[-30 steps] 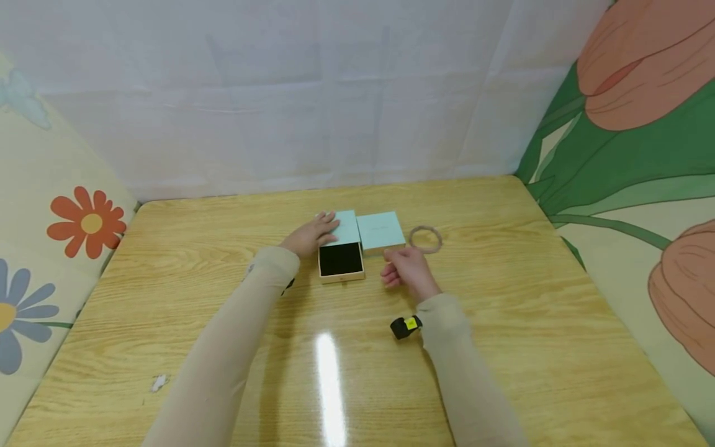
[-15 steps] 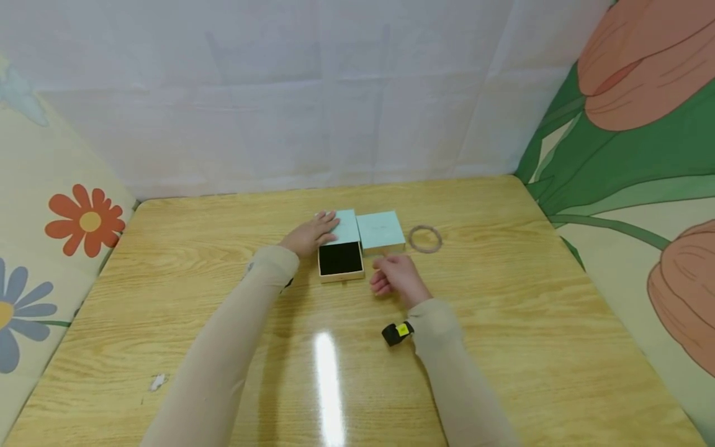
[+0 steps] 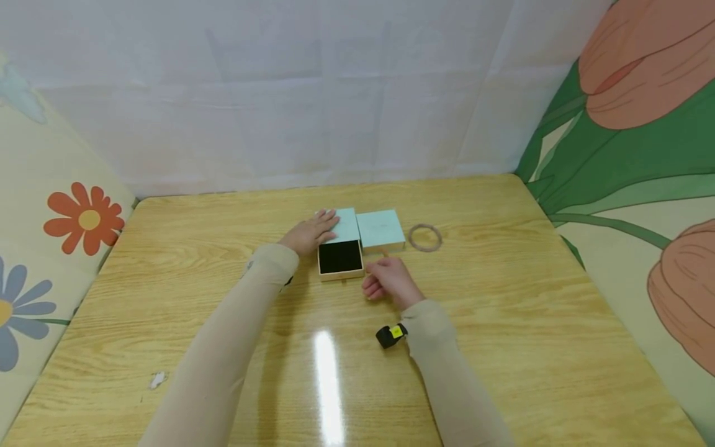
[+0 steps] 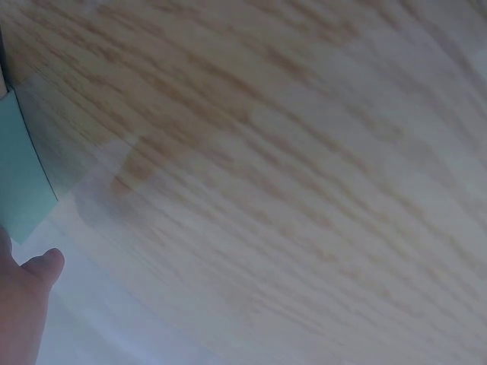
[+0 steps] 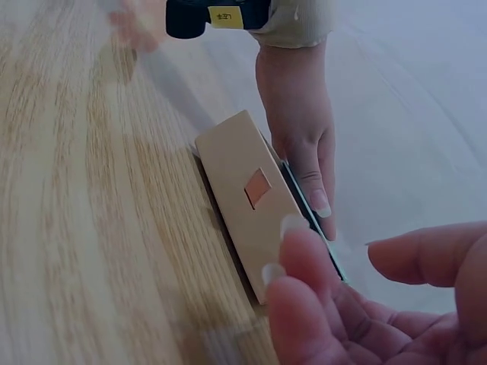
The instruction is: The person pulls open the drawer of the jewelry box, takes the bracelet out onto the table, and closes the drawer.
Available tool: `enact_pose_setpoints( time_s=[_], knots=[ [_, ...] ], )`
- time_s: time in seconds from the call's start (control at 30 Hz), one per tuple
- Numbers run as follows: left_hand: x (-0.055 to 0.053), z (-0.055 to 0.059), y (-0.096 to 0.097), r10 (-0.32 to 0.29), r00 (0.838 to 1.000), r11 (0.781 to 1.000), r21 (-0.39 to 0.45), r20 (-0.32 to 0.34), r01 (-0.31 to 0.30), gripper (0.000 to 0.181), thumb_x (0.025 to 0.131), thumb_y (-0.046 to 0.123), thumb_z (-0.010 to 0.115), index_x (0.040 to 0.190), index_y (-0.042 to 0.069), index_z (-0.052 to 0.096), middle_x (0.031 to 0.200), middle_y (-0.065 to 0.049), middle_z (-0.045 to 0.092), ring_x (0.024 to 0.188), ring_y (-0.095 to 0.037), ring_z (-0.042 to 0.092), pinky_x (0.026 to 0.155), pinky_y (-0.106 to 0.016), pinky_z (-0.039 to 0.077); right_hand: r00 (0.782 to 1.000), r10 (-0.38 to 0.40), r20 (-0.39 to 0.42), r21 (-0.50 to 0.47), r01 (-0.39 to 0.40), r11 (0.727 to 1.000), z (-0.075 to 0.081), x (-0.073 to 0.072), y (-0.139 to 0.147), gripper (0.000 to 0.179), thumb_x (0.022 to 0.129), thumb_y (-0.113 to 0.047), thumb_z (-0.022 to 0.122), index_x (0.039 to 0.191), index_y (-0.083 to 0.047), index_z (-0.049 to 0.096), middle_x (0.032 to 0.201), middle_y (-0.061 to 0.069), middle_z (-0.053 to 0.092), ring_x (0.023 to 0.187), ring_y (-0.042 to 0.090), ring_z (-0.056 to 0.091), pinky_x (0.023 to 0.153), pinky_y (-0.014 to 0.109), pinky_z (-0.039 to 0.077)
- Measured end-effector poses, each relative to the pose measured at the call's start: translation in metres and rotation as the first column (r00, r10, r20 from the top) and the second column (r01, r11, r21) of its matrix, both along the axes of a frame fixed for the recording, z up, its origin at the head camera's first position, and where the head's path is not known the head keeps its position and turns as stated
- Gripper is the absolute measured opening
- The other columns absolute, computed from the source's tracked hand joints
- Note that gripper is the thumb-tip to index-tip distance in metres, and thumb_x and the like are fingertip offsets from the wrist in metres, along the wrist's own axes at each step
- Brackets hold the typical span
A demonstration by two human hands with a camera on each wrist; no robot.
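Observation:
A light-blue box sleeve [image 3: 347,221] lies at the table's middle back. Its tan drawer [image 3: 342,275], with a black inside, is pulled out toward me. My left hand [image 3: 309,236] rests on the sleeve with its fingers spread. Just off the drawer's front right corner is my right hand [image 3: 391,279], its fingers loosely bent and holding nothing. In the right wrist view, thumb and fingertips [image 5: 308,258] stand apart before the drawer's front wall [image 5: 232,171], which has a small diamond-shaped mark. The left wrist view shows only a hand part [image 4: 27,296] by a blue-green corner [image 4: 23,175].
A second light-blue box [image 3: 382,227], with its lid face up, stands right beside the first. Farther right lies a mauve bangle [image 3: 425,250] on the wooden table [image 3: 503,279]. White cloth [image 3: 268,124] hangs behind the table, and flower-patterned panels [image 3: 642,155] flank it.
My right hand has moved left and slightly nearer to me, from in front of the second box to the drawer's front corner. The left hand and the boxes have stayed put.

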State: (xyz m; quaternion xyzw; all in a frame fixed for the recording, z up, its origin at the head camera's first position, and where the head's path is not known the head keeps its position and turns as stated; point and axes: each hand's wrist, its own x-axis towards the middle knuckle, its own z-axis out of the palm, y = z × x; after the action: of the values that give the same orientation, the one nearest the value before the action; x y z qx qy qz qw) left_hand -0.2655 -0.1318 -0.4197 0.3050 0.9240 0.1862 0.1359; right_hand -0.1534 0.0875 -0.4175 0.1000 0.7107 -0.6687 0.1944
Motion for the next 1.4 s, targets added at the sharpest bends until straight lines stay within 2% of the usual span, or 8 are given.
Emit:
enact_pose_setpoints(
  time_s=[0.4, 0.67, 0.87, 1.2, 1.4],
  knots=[
    [0.003, 0.002, 0.000, 0.011, 1.000, 1.000, -0.015, -0.004, -0.011, 0.057, 0.107, 0.033, 0.037, 0.155, 0.008, 0.021, 0.162, -0.010, 0.011, 0.148, -0.028, 0.003, 0.117, -0.055, 0.008, 0.998, 0.058, 0.021, 0.015, -0.058, 0.998, 0.000, 0.005, -0.008, 0.030, 0.099, -0.011, 0.054, 0.106, 0.018, 0.061, 0.065, 0.009, 0.062, 0.051, 0.013, 0.060, 0.048, 0.022, 0.054],
    [0.002, 0.002, -0.001, 0.011, 1.000, 1.000, -0.014, -0.010, -0.011, 0.056, 0.107, 0.033, 0.037, 0.155, 0.008, 0.021, 0.162, -0.010, 0.011, 0.148, -0.028, 0.003, 0.118, -0.053, 0.007, 0.996, 0.084, 0.031, -0.014, -0.083, 0.996, -0.005, 0.006, -0.015, 0.028, 0.099, -0.011, 0.053, 0.103, 0.016, 0.061, 0.065, 0.011, 0.064, 0.050, 0.014, 0.061, 0.048, 0.025, 0.055],
    [0.001, 0.000, -0.002, 0.000, 1.000, 1.000, 0.003, -0.020, 0.000, 0.056, 0.107, 0.032, 0.037, 0.155, 0.007, 0.023, 0.161, -0.011, 0.012, 0.148, -0.029, 0.004, 0.119, -0.050, 0.008, 0.994, 0.098, 0.042, -0.040, -0.096, 0.995, -0.007, 0.008, -0.021, 0.028, 0.100, -0.011, 0.053, 0.099, 0.017, 0.061, 0.062, 0.009, 0.063, 0.048, 0.013, 0.060, 0.046, 0.025, 0.055],
    [0.001, 0.000, -0.001, 0.005, 1.000, 1.000, 0.008, -0.008, -0.005, 0.056, 0.107, 0.032, 0.037, 0.155, 0.007, 0.023, 0.161, -0.010, 0.013, 0.148, -0.028, 0.004, 0.119, -0.046, 0.006, 0.993, 0.099, 0.063, -0.054, -0.096, 0.994, -0.012, 0.007, -0.029, 0.028, 0.100, -0.012, 0.054, 0.102, 0.014, 0.062, 0.061, 0.008, 0.063, 0.048, 0.013, 0.060, 0.046, 0.025, 0.054],
    [0.000, 0.001, 0.000, -0.007, 1.000, 1.000, 0.012, -0.011, 0.007, 0.056, 0.107, 0.031, 0.038, 0.154, 0.006, 0.023, 0.161, -0.012, 0.013, 0.148, -0.030, 0.004, 0.119, -0.047, 0.006, 0.991, 0.114, 0.073, -0.069, -0.109, 0.992, -0.014, 0.007, -0.033, 0.027, 0.101, -0.014, 0.052, 0.093, 0.011, 0.061, 0.062, 0.009, 0.063, 0.048, 0.013, 0.061, 0.046, 0.025, 0.055]
  ],
)
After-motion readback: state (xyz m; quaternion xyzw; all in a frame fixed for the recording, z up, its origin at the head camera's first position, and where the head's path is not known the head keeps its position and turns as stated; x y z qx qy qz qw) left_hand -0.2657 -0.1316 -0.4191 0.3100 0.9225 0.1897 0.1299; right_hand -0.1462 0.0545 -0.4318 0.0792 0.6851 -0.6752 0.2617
